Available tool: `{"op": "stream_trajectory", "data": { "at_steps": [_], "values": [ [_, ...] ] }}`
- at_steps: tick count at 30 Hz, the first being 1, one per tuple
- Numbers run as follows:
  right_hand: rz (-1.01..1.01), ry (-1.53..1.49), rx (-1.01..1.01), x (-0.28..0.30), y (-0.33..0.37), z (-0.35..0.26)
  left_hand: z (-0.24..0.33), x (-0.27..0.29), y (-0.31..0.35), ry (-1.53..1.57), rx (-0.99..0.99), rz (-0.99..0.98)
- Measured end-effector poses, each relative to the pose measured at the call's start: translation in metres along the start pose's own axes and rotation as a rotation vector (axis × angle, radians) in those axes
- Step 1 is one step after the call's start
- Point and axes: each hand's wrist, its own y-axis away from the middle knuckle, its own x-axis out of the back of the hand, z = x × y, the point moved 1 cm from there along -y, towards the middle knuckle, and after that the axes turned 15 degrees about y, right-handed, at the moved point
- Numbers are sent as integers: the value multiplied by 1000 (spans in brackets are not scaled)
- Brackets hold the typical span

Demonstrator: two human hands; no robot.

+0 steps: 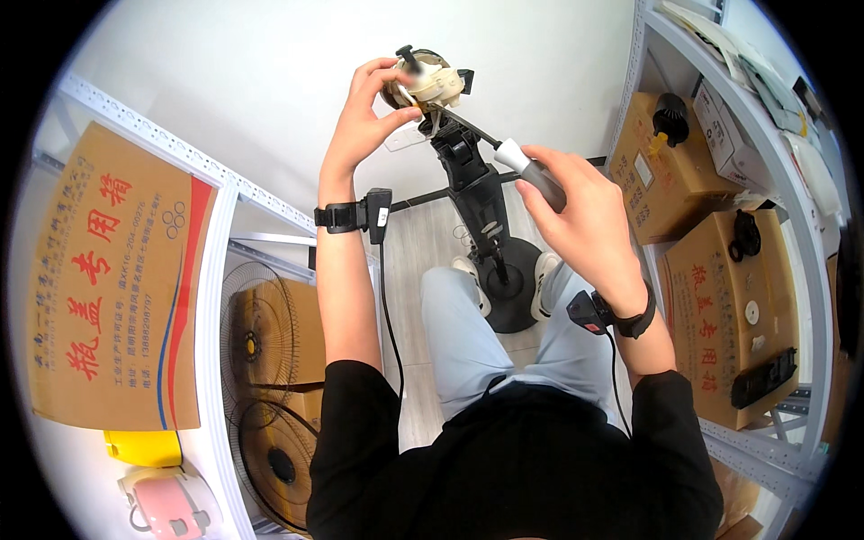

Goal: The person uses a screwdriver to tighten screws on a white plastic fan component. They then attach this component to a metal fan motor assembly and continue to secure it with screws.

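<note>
Room: a pale wall (pixel 297 117) ahead, metal shelving (pixel 219 270) and cardboard boxes (pixel 117 306) either side, their outer edges lost in the dark rim.
Motor: the cream fan motor (pixel 439 87) sits atop a black stand (pixel 477 198) in front of me; its far side is hidden.
Left hand: my left hand (pixel 373 108) is curled around the motor's left side, thumb below; where exactly the fingertips press is hard to make out.
Right hand: my right hand (pixel 576 202) grips the grey-and-white screwdriver (pixel 513 156), its handle end covered by my palm.
Screwdriver tip: up under the motor; I cannot tell whether it touches a screw.
</note>
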Motion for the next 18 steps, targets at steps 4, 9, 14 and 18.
{"op": "stream_trajectory", "data": {
  "at_steps": [4,9,14,18],
  "values": [
    [-19,95,8,1,-2,-5,-1,2,2,11,5,6],
    [-20,136,27,-3,-4,-11,1,0,2,38,17,5],
    [-22,189,36,-4,-7,-14,2,-1,2,12,-1,3],
    [-30,190,61,-3,-9,-16,2,0,4,26,-9,6]
  ]
}}
